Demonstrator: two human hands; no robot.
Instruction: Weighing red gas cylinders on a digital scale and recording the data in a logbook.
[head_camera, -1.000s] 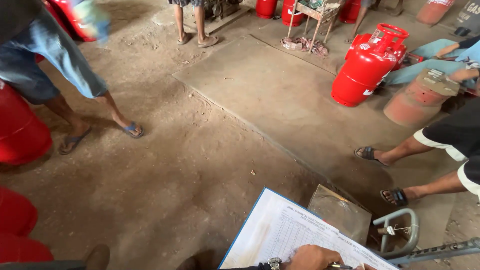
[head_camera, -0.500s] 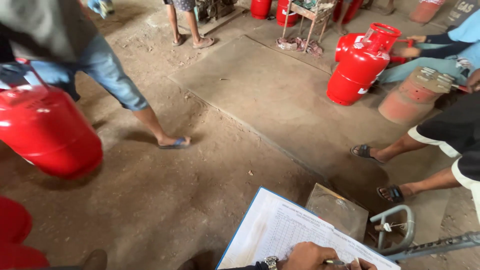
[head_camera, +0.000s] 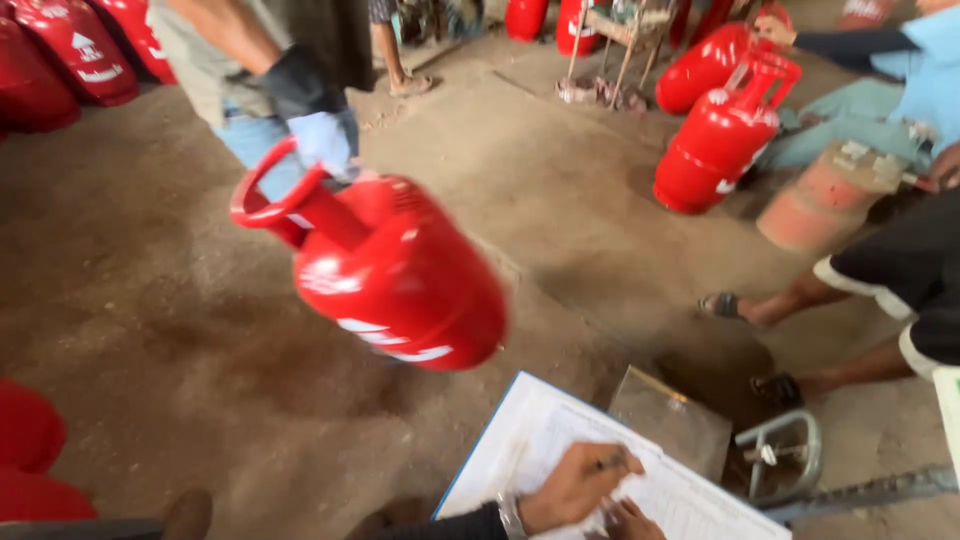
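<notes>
Two bare hands rest low on a white ruled record sheet (head_camera: 560, 450) held on a board: the right hand (head_camera: 572, 482) has its fingers pinched round a thin dark pen (head_camera: 608, 462) with the tip on the page, while the left hand (head_camera: 630, 520) lies just beside it at the frame's bottom edge, too cut off to tell whether its fingers are spread or curled. Beyond the sheet's far corner sit a flat grey metal plate (head_camera: 668, 420) and a grey metal ring fitting (head_camera: 785, 462) on the dirt floor (head_camera: 160, 300). A co-worker's gloved hand (head_camera: 320, 140) now swings a blurred red steel gas cylinder (head_camera: 395, 275) by its collar close above the sheet, where half a second ago it hung far off to the left; the writing hand has stayed on the page throughout. Further off, another red cylinder (head_camera: 715, 140) leans near seated people
</notes>
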